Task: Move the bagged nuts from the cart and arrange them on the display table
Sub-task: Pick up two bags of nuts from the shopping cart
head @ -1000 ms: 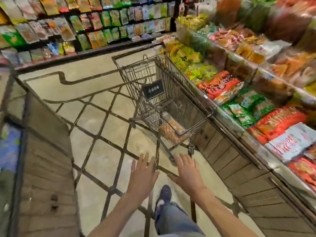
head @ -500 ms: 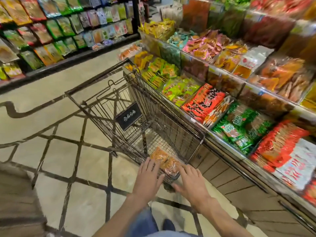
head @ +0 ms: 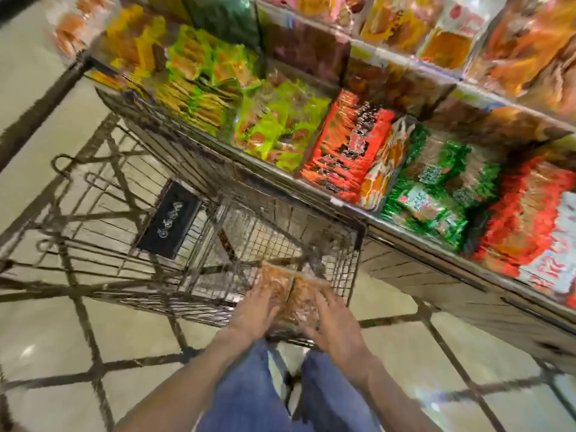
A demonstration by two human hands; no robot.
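Observation:
Two clear bags of brown nuts lie side by side at the near end of the wire cart (head: 103, 213), the left bag (head: 276, 283) next to the right bag (head: 304, 302). My left hand (head: 254, 311) reaches into the cart and its straight fingers touch the left bag. My right hand (head: 338, 327) reaches in beside it with spread fingers against the right bag. The frame is blurred, so no curl around either bag shows. The display table (head: 414, 241) runs along the cart's right side, packed with snack bags.
A black sign (head: 170, 222) hangs inside the cart. Green (head: 280, 126), red (head: 349, 141) and green-foil (head: 436, 194) packets fill the table's front bins, with a raised shelf of orange bags (head: 514, 48) behind. My jeans-clad legs (head: 249, 397) stand on tiled floor (head: 62, 332).
The cart has come closer and I now look steeply down into it. Both hands have moved from hovering over the cart's near end down onto the two nut bags.

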